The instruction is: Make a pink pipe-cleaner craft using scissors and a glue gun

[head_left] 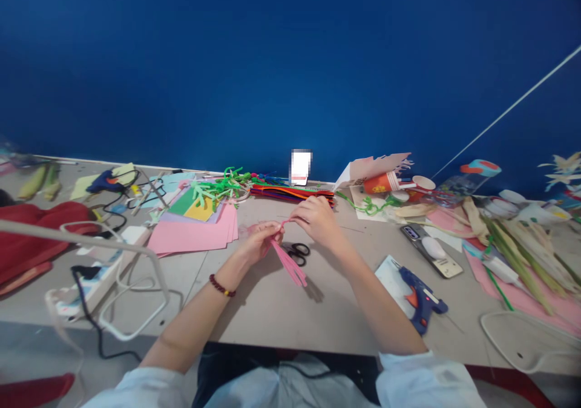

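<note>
Pale grey worktable (281, 317) runs along a deep blue wall. At centre, the left hand (259, 243) and right hand (318, 220) pinch fuzzy pink pipe cleaners (288, 261), gathered at the top, lower ends splayed loose above black-handled scissors (296, 252).

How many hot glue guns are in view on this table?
2. One blue glue gun lies on a white card at the near right of the table; the other glue gun lies at the far left. More may be hidden among the clutter.
</note>
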Demonstrator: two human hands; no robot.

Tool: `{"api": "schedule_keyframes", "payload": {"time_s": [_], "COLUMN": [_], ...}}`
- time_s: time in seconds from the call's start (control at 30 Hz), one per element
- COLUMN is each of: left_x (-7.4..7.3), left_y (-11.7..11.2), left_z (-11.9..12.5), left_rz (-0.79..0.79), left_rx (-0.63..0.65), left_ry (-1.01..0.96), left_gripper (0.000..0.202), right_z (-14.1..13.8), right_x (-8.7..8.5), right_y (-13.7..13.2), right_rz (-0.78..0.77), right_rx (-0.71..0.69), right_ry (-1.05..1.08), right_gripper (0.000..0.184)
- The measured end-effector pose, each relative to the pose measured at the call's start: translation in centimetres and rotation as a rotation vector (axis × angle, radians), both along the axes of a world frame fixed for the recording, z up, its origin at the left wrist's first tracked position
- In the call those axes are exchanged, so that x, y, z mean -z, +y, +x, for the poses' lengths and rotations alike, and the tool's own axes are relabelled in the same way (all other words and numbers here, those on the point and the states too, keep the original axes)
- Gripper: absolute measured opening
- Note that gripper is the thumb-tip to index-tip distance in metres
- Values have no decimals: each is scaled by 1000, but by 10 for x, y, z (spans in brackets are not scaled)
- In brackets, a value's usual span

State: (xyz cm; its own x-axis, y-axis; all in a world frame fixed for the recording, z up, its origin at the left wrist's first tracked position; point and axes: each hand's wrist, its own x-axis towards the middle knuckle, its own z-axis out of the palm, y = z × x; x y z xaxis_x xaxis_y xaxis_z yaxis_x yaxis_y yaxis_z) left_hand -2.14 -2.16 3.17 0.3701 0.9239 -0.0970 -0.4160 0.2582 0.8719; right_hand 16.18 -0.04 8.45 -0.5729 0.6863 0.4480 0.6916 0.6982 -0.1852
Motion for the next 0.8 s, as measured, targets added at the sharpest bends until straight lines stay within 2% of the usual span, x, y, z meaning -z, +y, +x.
{"api": "schedule_keyframes", "payload": {"time_s": [0.23, 0.37, 0.57, 0.7, 0.8], "left_x": [2, 1, 5, 8, 8], "left_y": [2, 1, 3, 5, 7], "left_z": [-6, -3, 0, -1, -1], "left_rz": [52, 45, 21, 10, 19], "left_rx": [12, -7, -113, -131, -172], "left_ry": [185, 184, 150, 98, 27], "left_gripper": [20, 25, 27, 27, 28], "right_z": [0, 0, -1, 3, 13], "right_x": [-4, -2, 0, -8, -8], "right_y": [-1, 0, 0, -4, -5], "right_rz": [34, 13, -8, 46, 61], "right_rx": [-18, -39, -60, 36, 159], "right_ry": [22, 46, 96, 255, 437], "right_gripper": [15, 15, 15, 35, 37]}}
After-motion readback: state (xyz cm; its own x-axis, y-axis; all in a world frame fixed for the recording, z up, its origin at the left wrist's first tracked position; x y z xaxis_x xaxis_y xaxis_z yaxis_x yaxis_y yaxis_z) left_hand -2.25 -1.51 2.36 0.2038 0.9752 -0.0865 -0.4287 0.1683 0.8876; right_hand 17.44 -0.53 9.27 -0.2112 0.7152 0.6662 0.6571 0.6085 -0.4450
